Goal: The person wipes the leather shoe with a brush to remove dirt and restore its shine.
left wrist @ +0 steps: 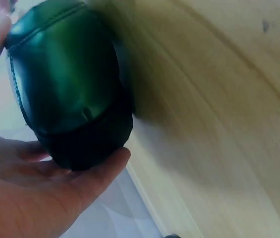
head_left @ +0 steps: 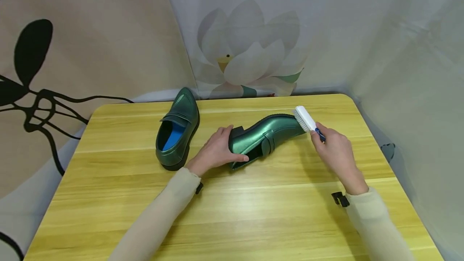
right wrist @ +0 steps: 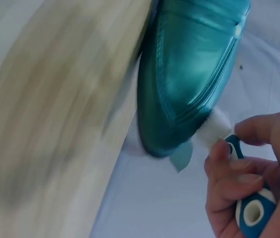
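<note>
A shiny green loafer [head_left: 280, 126] lies on its side on the table, its dark sole facing away and its toe to the right. My left hand [head_left: 219, 150] grips it at the heel, the thumb by the shoe's opening. In the left wrist view, fingers and thumb stand around the heel end of the loafer [left wrist: 70, 84]. My right hand [head_left: 337, 148] holds a white brush [head_left: 305, 119] by its blue-and-white handle [right wrist: 253, 213]. The bristles touch the toe of the loafer near the sole edge. In the right wrist view, the fingers curl around that handle.
A second green loafer [head_left: 184, 106] with a blue insole stands upright left of my left hand, its toe toward the table's back edge. The wooden table [head_left: 261, 220] meets a light curtain [head_left: 326, 51] behind it, printed with a flower.
</note>
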`<state>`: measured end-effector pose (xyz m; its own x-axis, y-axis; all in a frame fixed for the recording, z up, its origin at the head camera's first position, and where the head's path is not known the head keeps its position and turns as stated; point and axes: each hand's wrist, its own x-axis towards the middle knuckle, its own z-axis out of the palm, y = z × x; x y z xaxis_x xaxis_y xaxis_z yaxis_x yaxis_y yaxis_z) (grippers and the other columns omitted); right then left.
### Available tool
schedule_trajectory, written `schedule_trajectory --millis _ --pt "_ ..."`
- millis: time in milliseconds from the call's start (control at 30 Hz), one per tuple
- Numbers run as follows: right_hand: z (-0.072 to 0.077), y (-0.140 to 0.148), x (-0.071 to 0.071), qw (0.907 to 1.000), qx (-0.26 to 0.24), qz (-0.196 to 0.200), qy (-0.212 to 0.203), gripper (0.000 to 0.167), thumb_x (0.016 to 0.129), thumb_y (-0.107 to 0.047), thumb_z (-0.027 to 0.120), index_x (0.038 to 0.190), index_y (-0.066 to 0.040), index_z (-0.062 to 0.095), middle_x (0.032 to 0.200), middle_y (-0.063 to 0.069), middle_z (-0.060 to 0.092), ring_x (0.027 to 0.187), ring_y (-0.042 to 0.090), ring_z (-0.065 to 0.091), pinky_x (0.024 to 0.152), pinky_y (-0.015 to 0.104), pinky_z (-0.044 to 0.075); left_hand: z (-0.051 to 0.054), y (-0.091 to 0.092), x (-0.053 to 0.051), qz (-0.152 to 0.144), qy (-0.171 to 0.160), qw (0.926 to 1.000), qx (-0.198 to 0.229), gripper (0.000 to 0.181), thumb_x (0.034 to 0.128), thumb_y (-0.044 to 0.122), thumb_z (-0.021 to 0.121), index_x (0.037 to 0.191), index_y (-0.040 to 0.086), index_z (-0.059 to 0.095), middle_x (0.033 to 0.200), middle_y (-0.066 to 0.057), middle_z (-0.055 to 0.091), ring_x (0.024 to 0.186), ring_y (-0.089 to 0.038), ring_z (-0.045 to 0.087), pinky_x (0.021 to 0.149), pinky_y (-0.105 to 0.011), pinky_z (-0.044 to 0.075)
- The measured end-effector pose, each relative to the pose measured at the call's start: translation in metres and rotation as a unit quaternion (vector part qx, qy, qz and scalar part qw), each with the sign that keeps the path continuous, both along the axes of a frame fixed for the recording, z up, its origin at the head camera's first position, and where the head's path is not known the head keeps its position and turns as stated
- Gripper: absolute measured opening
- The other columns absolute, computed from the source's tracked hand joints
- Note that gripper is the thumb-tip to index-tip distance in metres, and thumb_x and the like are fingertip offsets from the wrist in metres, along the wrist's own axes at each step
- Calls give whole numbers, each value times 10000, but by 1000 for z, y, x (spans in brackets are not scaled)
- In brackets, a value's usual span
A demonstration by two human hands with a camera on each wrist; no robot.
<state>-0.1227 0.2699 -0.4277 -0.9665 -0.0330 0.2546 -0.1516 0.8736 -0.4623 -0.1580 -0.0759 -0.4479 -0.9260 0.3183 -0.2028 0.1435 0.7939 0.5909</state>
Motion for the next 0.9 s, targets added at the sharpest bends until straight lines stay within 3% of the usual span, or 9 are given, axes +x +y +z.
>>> schedule_trajectory --millis 200,367,500,567,633,733,900 --pt "4 -18 -2 9994 106 214 249 432 1048 -243 621 1355 60 642 974 286 714 558 262 527 467 352 371 -5 2 0 120 396 9991 -71 1080 760 614 836 1568 55 389 1482 -172 479 1206 -330 520 990 -527 493" --pt "2 -4 -1 10000 -27 24 58 448 1076 -277 575 1366 61 632 1043 307 719 491 210 447 445 343 339 -8 2 -3 176 556 9983 32 1060 767 628 815 1545 39 403 1446 -163 505 1164 -316 532 942 -516 513" --pt "-5 20 3 9994 -88 -234 -221 484 1095 -319 528 1387 57 615 849 236 723 441 190 368 432 346 312 -10 1 -3 185 614 9978 152 1060 764 622 818 1528 17 400 1417 -156 523 1144 -309 536 927 -489 518" --pt "-10 30 6 9988 -59 -341 -359 494 1100 -327 511 1396 57 607 703 163 665 445 191 357 446 352 306 -10 0 -3 183 603 9979 170 1054 761 618 822 1520 17 405 1391 -146 529 1128 -298 533 916 -480 520" --pt "-13 37 8 9983 -42 -375 -442 500 1104 -330 499 1398 61 602 660 124 629 456 194 356 463 357 303 -10 0 -2 161 604 9979 173 1043 756 613 831 1506 17 417 1366 -138 535 1113 -290 531 908 -472 522" --pt "-16 40 9 9985 -66 -328 -431 505 1103 -335 501 1402 60 598 726 182 669 467 196 362 468 355 308 -10 0 -1 112 612 9979 166 1030 756 602 839 1493 10 430 1343 -136 538 1102 -285 527 910 -468 519" --pt "-10 27 5 9999 -54 -36 -116 472 1086 -291 557 1396 62 603 1076 320 714 528 239 482 461 337 346 -10 1 1 36 609 9981 109 1037 750 590 846 1490 -7 430 1341 -154 537 1107 -297 528 924 -467 514"
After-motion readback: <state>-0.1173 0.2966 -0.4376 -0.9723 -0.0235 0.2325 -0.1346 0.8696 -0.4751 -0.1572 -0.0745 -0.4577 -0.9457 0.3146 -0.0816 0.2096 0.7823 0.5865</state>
